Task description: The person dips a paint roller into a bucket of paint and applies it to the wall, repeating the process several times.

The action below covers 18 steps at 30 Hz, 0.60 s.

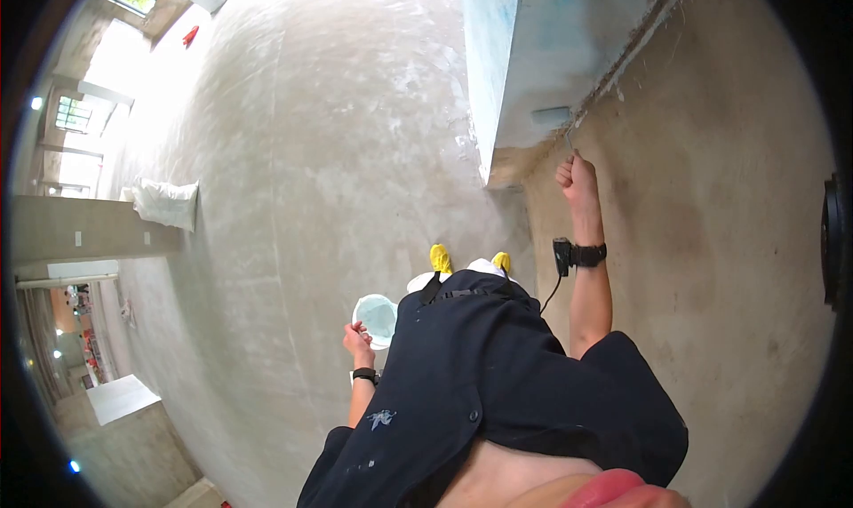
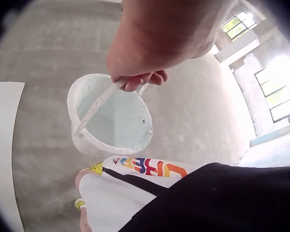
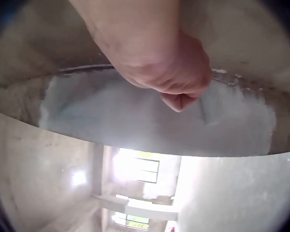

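I see a person's L hand (image 2: 169, 36) w/ fingers curled round the handle (image 2: 97, 102) of a white bucket (image 2: 82, 144), hanging beside the dark shirt (image 1: 471, 357), pale bluish inside. Up front, the R hand (image 1: 579, 179) has its fingers clamped on the thin rod (image 1: 569, 138) of a paint roller (image 1: 552, 115), which is at the pale-coated wall (image 1: 555, 46), near its corner w/ the brown wall (image 1: 693, 206); can't tell if they're touching.
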### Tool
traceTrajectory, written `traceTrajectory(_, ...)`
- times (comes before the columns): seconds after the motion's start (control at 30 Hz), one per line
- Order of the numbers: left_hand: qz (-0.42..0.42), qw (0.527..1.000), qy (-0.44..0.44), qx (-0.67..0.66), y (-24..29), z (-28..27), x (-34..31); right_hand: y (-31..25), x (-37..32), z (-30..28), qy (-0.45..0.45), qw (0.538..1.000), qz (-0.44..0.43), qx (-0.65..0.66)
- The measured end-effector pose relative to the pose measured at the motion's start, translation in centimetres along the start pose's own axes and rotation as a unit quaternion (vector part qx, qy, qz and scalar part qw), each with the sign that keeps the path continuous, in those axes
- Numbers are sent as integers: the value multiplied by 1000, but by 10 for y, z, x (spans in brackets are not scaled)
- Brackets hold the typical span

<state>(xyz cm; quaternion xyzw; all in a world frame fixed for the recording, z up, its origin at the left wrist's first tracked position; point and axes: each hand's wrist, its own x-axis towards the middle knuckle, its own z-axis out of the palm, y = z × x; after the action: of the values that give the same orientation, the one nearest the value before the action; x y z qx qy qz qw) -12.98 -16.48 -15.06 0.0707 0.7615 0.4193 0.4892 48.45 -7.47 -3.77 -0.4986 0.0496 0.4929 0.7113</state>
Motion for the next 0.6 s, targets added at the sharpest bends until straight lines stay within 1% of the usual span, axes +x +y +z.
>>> traceTrajectory(0.03, -1, 1000, 0, -1, 1, 1, -2, -9, -16, 8, -29, 999, 2, 24)
traceTrajectory(0.07, -4, 1000, 2, 2, 3, 2, -4, -19, -33, 20, -29, 999, 2, 23)
traceTrajectory(0.13, -9, 1000, 4, 4, 6, 4, -6, -38, -64, 43, -50, 998, -25, 7)
traceTrajectory(0.23, -5, 1000, -2, 12, 2, 3, -3, -55, -89, 61, -72, 996, -47, -11)
traceTrajectory(0.3, 3, 1000, -2, 23, 1, 2, -1, -62, -98, 66, -87, 995, -45, 2)
traceTrajectory(0.37, -1, 1000, 6, 21, -2, 0, -1, -61, -98, 66, -104, 994, -43, 14)
traceTrajectory(0.43, -4, 1000, 12, 18, -4, 2, 2, -57, -88, 61, -74, 997, -36, -14)
traceTrajectory(0.47, -6, 1000, 14, 11, -5, 1, 3, -53, -82, 58, -76, 996, -35, -15)
traceTrajectory(0.53, -10, 1000, 17, 0, -9, -1, 2, -41, -65, 50, -52, 998, 12, -24)
traceTrajectory(0.6, -6, 1000, 21, 8, -10, -1, 1, -20, -43, 38, -52, 998, 24, -17)
